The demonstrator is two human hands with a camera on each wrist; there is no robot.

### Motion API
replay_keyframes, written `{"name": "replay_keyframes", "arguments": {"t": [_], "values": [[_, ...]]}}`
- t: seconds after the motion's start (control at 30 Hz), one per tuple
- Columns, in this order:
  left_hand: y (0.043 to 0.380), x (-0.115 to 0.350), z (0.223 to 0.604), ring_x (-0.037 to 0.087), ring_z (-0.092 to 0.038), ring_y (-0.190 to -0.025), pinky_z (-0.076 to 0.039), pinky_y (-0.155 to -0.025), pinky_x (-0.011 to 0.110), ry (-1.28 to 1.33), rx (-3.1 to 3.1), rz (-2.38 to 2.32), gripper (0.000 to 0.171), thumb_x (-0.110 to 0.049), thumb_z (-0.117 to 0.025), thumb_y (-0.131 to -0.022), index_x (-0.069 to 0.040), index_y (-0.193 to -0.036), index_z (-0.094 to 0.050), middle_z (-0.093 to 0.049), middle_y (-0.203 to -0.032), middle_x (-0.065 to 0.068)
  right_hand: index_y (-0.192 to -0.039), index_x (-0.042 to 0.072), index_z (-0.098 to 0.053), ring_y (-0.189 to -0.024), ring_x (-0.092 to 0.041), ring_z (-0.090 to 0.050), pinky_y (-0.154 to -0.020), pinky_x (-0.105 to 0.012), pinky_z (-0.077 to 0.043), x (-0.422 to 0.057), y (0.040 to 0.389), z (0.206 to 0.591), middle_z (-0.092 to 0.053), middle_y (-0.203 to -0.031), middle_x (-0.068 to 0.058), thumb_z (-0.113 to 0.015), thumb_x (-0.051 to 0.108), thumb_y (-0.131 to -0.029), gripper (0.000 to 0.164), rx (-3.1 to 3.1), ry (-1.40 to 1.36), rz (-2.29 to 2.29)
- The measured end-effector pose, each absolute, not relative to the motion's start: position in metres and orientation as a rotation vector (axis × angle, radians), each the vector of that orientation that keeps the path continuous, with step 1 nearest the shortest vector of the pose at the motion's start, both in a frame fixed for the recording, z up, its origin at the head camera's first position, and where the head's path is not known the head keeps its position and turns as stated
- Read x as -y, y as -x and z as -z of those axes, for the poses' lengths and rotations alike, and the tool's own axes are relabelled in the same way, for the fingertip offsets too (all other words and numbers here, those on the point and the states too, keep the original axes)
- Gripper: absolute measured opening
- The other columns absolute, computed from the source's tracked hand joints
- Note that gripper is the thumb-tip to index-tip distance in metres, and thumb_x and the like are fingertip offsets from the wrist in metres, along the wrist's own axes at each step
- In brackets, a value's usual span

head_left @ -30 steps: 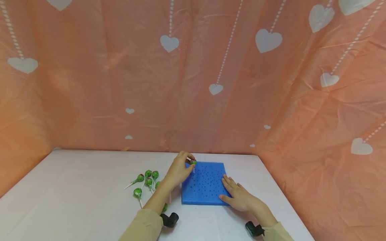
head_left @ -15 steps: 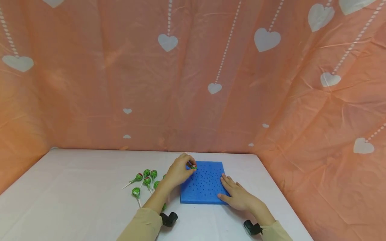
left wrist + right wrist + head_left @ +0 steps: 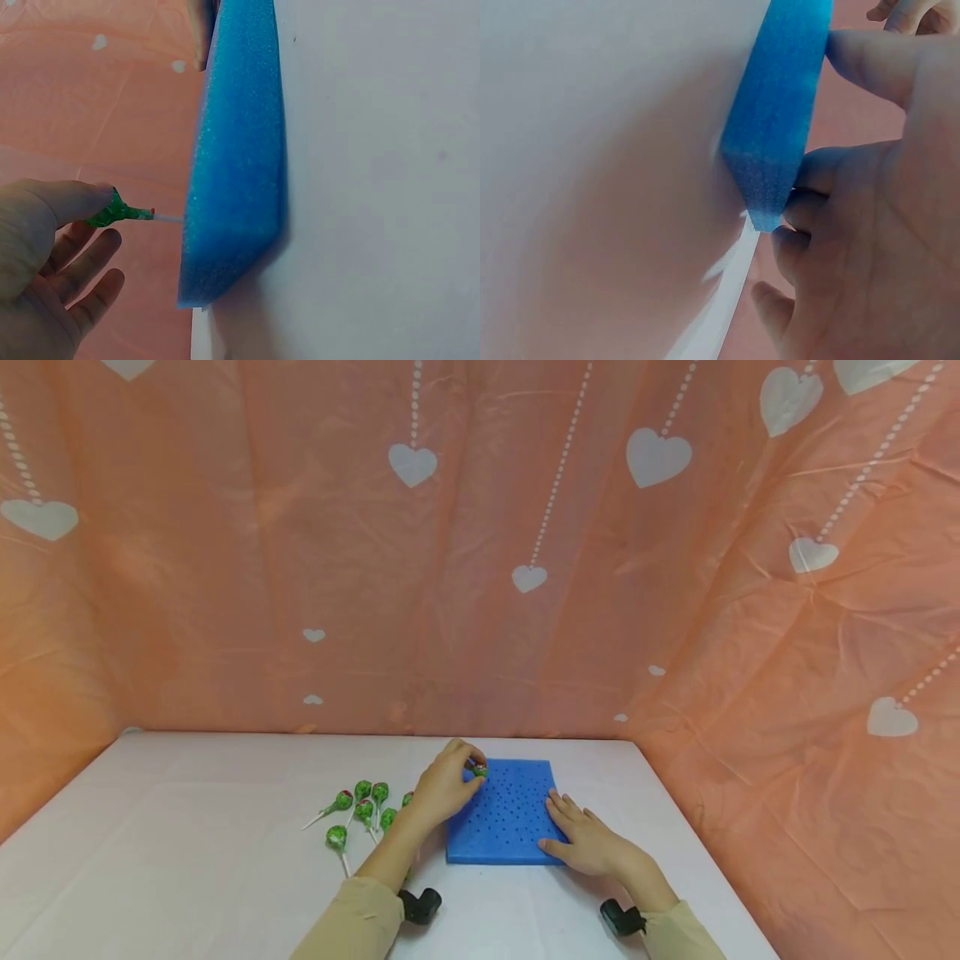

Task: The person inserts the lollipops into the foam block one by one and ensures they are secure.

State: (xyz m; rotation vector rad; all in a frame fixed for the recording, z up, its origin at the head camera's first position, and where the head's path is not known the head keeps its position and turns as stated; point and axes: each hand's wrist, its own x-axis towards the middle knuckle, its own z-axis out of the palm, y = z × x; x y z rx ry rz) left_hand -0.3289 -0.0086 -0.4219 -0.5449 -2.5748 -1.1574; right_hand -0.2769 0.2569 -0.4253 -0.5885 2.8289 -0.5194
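1. Far left: a broad stretch of white table [image 3: 187, 843], with ample room for swinging an arm.
2. Next: loose lollipops [image 3: 337, 837] in a cluster, just beside the left forearm [image 3: 396, 850] and partly hidden by it. Likely to roll or scatter if brushed by the sleeve [image 3: 348, 920].
3. Over the far left part of the blue foam block [image 3: 506, 833]: left hand [image 3: 445, 782], thumb and finger pinched on the head of the held lollipop [image 3: 114, 211], stick tip at the top face. Cannot tell about any hole under the tip. Could bend or skid if pressed at a slant or between holes.
4. Behind the block: only a narrow strip before the orange backdrop [image 3: 450, 677].
5. Right: right hand [image 3: 588, 843], fingers straight along the block's right edge, clamped on nothing. Could let the block slide if resting too lightly. Beyond, less room before the slanting table edge.
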Motion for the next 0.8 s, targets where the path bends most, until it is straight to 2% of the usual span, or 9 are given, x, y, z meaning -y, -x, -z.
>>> {"name": "replay_keyframes", "arguments": {"t": [0.57,0.8], "values": [[0.317,0.026,0.412,0.027,-0.065,-0.116,-0.057,-0.087,0.049,0.545,2.558,1.143,0.032,-0.013,-0.077,-0.094,-0.011,-0.124,-0.069,-0.060,-0.129,0.005,-0.159,-0.005,-0.030,-0.158,-0.041,-0.014,-0.124,-0.064,-0.013,-0.254,0.275,0.424,-0.020,-0.171,-0.020,-0.060,0.042,-0.104,0.079,-2.825,0.569,0.539],[0.305,0.057,0.401,0.024,-0.065,-0.110,-0.056,-0.076,0.040,0.519,2.587,1.084,0.029,-0.016,-0.076,-0.095,-0.012,-0.124,-0.069,-0.062,-0.126,0.004,-0.159,-0.006,-0.030,-0.158,-0.042,-0.013,-0.124,-0.065,-0.013,-0.255,0.274,0.424,-0.019,-0.170,-0.021,-0.060,0.041,-0.104,0.079,-2.824,0.563,0.550]]}}
